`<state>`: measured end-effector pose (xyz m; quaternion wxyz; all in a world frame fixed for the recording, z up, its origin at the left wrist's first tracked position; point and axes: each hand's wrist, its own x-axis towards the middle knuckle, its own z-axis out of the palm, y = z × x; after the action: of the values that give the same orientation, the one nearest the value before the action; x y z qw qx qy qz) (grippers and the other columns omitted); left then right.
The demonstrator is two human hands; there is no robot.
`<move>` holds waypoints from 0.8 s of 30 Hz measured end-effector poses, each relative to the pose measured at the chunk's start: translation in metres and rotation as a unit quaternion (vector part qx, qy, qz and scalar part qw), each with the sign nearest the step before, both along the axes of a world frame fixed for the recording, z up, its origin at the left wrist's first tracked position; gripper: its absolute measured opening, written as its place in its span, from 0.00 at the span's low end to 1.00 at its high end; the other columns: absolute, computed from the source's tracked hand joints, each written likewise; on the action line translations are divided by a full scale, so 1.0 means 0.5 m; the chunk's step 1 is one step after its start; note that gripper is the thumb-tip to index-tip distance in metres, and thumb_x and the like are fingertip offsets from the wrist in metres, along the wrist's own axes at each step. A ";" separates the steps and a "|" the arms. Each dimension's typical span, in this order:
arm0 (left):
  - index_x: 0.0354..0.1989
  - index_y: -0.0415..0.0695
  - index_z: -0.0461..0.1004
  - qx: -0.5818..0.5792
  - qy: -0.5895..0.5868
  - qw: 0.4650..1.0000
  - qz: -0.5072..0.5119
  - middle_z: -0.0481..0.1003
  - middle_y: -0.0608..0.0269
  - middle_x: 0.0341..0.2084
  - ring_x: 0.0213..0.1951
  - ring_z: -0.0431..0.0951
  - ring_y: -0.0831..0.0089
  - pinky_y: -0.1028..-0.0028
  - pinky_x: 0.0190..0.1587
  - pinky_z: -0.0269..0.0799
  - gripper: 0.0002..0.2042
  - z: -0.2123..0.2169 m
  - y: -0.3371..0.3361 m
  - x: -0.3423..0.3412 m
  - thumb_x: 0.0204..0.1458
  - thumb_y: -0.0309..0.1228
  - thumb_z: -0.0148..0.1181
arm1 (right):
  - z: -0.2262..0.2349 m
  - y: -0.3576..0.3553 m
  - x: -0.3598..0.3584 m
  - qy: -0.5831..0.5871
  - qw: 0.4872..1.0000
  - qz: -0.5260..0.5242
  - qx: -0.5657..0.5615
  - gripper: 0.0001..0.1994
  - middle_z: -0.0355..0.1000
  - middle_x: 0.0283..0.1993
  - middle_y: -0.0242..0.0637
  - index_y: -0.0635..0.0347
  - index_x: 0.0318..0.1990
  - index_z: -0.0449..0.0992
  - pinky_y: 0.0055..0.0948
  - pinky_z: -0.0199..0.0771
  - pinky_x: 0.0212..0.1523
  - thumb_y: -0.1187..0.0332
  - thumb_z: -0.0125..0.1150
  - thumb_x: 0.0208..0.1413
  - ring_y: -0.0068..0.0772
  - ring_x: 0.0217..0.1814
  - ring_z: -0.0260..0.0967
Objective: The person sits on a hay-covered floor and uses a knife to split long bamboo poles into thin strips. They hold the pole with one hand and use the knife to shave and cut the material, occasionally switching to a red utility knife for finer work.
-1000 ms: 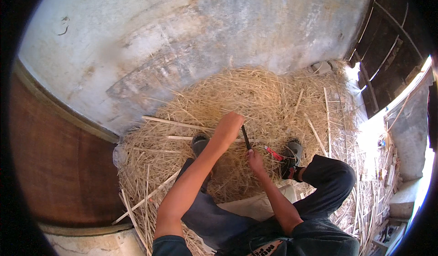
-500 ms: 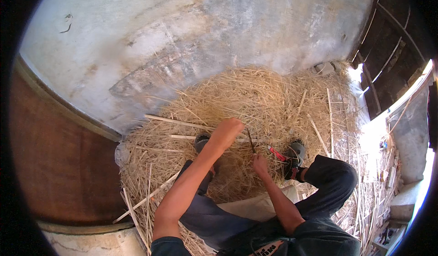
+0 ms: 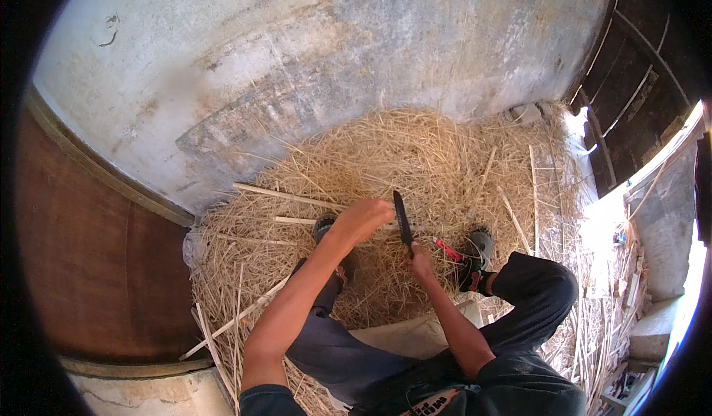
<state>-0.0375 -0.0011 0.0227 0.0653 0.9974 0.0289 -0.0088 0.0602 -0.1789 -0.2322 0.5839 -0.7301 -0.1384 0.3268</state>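
Note:
My right hand (image 3: 420, 260) is closed round the handle of a knife (image 3: 403, 219) with a dark, broad blade. The blade points up and away from me, its flat side showing. Just left of the blade is my left hand (image 3: 371, 217), its fingers curled closed. Whatever it may hold is hidden or too thin to make out. Both hands are above the straw-like shavings (image 3: 386, 268), between my two shoes. Beside my right shoe (image 3: 480, 245) lies a red object (image 3: 447, 250) whose kind I cannot tell.
Pale split sticks (image 3: 285, 195) lie on the shavings to the left, with more sticks (image 3: 534, 193) at the right. A stained wall (image 3: 334, 60) rises behind the heap. There is a brown panel (image 3: 104, 253) at left and dark boards (image 3: 638, 82) at upper right. A pale block (image 3: 408, 336) lies between my legs.
The knife has turned, so its blade shows broad instead of thin and edge-on. Its tip has risen beside my left hand, which has shifted slightly toward me.

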 end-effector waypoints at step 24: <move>0.39 0.35 0.80 0.042 0.015 0.983 0.179 0.78 0.48 0.38 0.41 0.82 0.53 0.62 0.42 0.81 0.11 -0.010 0.000 -0.050 0.47 0.15 0.63 | 0.037 0.005 -0.010 -0.142 0.978 0.119 -0.097 0.31 0.74 0.32 0.60 0.68 0.39 0.77 0.53 0.69 0.42 0.44 0.41 0.69 0.62 0.39 0.74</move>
<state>-0.0624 -0.0012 0.0177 0.0234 0.9778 0.2082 -0.0108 0.0550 -0.1765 -0.2138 0.4421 -0.8005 -0.2734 0.2983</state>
